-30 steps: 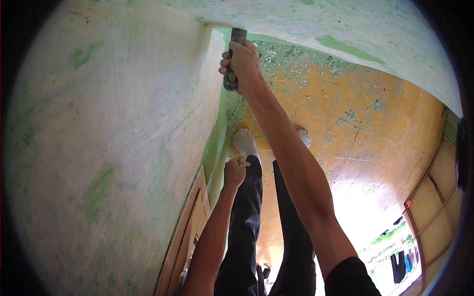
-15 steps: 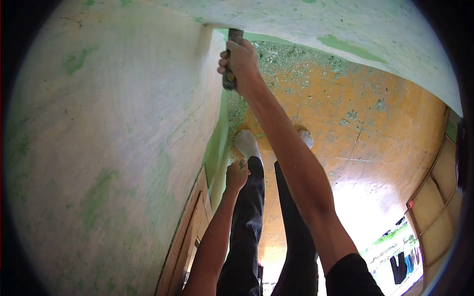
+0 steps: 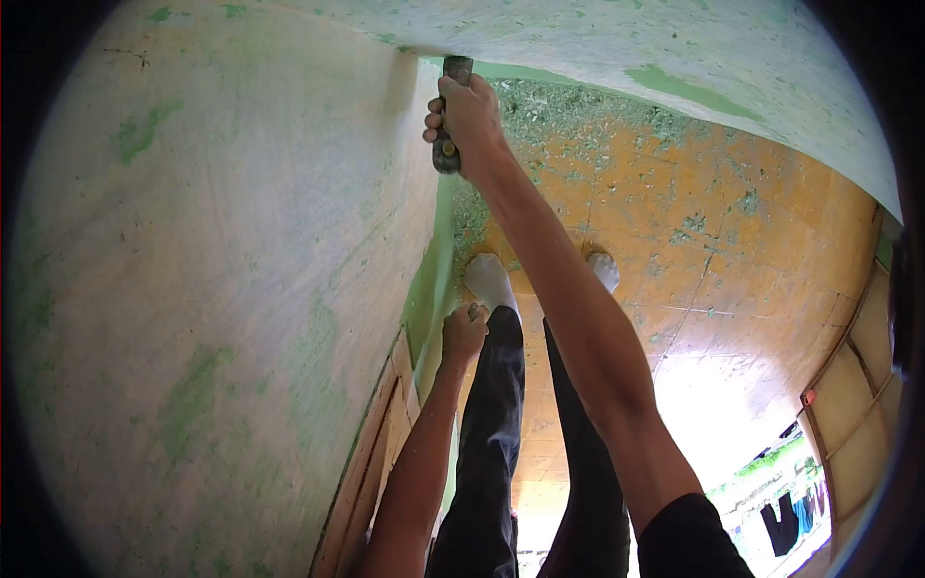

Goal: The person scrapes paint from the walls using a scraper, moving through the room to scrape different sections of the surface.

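Observation:
My right hand [image 3: 469, 120] is closed around the dark handle of a scraper [image 3: 450, 111]. Its blade end is pressed into the corner where two pale walls meet, and the blade tip is hidden there. The left wall [image 3: 212, 289] is whitish with patches of green paint left on it. My left hand [image 3: 463, 332] hangs lower down, curled into a loose fist close to that wall, and nothing shows in it. Below are my legs in dark trousers [image 3: 501, 453] and white socks [image 3: 487, 279].
The orange tiled floor [image 3: 713, 250] is littered with green paint flakes, thickest along the wall base. A wooden frame [image 3: 371, 462] runs along the left wall low down. A wooden door [image 3: 853, 405] stands open at the right, with bright daylight and hanging clothes beyond.
My right hand has shifted slightly up along the corner with the scraper. My left fist has stayed at about the same height. The view has tilted a little.

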{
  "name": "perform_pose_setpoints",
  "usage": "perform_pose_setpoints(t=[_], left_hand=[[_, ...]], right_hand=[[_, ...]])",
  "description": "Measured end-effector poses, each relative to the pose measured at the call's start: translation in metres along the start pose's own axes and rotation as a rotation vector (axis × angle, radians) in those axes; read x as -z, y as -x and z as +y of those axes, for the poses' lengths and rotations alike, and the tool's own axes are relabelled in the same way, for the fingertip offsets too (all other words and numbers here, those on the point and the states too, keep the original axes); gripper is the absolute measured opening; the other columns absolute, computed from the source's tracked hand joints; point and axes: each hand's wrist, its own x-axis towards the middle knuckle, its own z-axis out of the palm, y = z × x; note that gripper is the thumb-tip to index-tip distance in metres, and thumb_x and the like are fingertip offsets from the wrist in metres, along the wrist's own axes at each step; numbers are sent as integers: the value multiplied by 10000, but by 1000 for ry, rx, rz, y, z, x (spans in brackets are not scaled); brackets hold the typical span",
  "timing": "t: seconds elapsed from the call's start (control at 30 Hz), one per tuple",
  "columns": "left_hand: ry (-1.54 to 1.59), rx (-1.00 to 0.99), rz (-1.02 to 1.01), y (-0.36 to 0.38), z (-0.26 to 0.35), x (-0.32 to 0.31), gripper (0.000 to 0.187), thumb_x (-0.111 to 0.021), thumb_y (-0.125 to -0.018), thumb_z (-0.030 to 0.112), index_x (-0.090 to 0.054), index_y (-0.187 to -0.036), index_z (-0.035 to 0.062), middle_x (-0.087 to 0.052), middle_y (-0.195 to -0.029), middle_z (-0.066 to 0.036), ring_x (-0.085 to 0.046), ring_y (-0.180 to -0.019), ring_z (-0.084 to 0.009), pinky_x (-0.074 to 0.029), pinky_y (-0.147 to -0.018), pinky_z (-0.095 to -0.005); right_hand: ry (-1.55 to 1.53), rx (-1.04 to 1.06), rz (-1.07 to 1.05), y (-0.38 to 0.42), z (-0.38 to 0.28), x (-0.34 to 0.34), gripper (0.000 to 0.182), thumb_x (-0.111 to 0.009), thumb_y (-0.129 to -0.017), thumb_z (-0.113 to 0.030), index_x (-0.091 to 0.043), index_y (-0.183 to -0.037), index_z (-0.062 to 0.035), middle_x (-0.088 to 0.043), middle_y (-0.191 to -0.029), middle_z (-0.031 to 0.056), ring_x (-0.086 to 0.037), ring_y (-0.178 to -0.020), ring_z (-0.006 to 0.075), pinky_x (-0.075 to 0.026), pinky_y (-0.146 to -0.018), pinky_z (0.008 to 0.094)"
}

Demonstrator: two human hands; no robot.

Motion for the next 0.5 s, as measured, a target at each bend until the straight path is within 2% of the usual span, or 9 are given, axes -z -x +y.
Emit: perform_pose_setpoints(t=[0.07, 0.27, 0.33, 0.37, 0.5], left_hand=[[-4, -4, 24, -6, 2, 6, 324, -510, -900, 262, -671, -1080, 45, -673, -679, -133, -677, -728, -321, -505, -745, -431], [32, -2, 4, -4, 4, -4, 325, -492, -907, 266, -679, -1061, 49, -664, -659, -146, -679, -725, -323, -506, -739, -438], [66, 60, 38, -1, 3, -9, 333, -489, -910, 269, -678, -1054, 36, -661, -654, -153, -680, -719, -325, -508, -735, -438], [-29, 37, -41, 0, 4, -7, 353, -485, -909, 227, -652, -1148, 28, -652, -653, -113, -663, -647, -221, -495, -667, -372], [34, -21, 1, 4, -1, -20, 297, -504, -895, 217, -682, -1035, 24, -647, -635, -107, -661, -638, -223, -495, -655, -374]], right_hand=[[7, 26, -30, 24, -9, -6, 103, -472, -955, -121, -441, -1034, -63, -460, -743, 50, -446, -542, 103, -409, -436, 267], [15, 41, -3, 2, 8, -4, 134, -485, -953, -139, -441, -1048, -56, -459, -739, 46, -455, -547, 105, -420, -444, 267], [31, 51, -48, 26, -5, -9, 137, -488, -950, -141, -441, -1046, -55, -461, -740, 48, -460, -548, 106, -421, -442, 268], [58, 58, -72, 36, -10, -7, 139, -491, -947, -143, -441, -1043, -54, -464, -741, 49, -464, -549, 107, -422, -441, 268], [139, 79, 2, -5, 19, -5, 133, -493, -950, -145, -446, -1029, -49, -475, -733, 48, -471, -536, 102, -423, -429, 274]])
